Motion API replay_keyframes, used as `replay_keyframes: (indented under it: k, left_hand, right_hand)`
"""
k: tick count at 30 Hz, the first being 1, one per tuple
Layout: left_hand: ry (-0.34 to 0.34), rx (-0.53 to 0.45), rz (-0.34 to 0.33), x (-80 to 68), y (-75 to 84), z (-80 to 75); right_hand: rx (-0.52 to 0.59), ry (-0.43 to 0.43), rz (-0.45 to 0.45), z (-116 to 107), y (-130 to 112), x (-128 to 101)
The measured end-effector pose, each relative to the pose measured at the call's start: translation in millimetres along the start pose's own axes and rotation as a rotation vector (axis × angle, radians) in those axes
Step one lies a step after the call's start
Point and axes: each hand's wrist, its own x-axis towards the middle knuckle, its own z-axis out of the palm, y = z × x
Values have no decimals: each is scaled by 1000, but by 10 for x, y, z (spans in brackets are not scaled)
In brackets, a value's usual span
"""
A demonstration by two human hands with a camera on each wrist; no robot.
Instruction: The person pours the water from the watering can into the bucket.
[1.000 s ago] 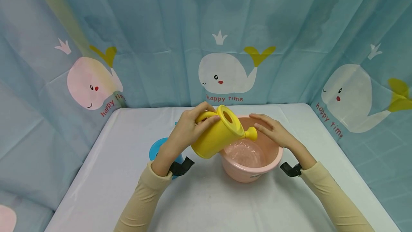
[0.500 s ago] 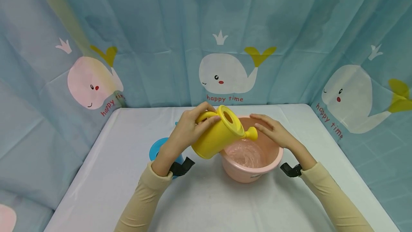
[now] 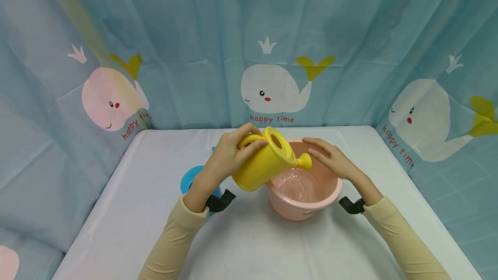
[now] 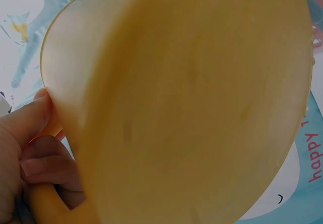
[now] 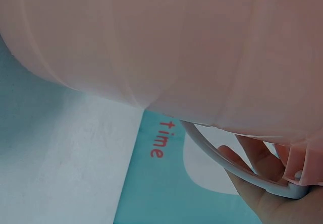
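Nearest the camera, two beige-sleeved forearms reach forward across the white cloth-covered table, each with a black wrist mount. Just beyond them, the left hand has its fingers curled around the loop handle of a yellow plastic watering can, which is lifted off the table and tipped to the right so that its short spout hangs over the mouth of the round pink plastic basin. The right hand rests on the basin's far right rim with fingers mostly straight; the right wrist view shows its fingers by the basin's pale wire handle, steadying it. Rippled water already lies in the basin's bottom, so pouring looks well under way; whether a stream is leaving the spout cannot be made out, and how much remains in the can is hidden. Judging by the moderate tilt, some emptying is probably left, then setting the can down. Behind the left wrist sits a blue plastic object, partly hidden. Farthest back hangs the blue whale-print curtain.
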Motion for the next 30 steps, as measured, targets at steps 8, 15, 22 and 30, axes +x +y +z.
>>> replay_keyframes:
  k: [8, 15, 22, 30]
  left_hand:
    - [-1, 1, 3, 1, 12, -6]
    - [2, 11, 6, 4, 16, -2]
    - [-3, 18, 10, 16, 18, 8]
    - [-16, 18, 2, 28, 48, 18]
  right_hand:
    - [0, 5, -2, -5, -2, -4]
    - [-2, 4, -4, -4, -3, -5]
    - [-7, 5, -10, -3, 11, -2]
    - [-3, 3, 2, -2, 8, -6]
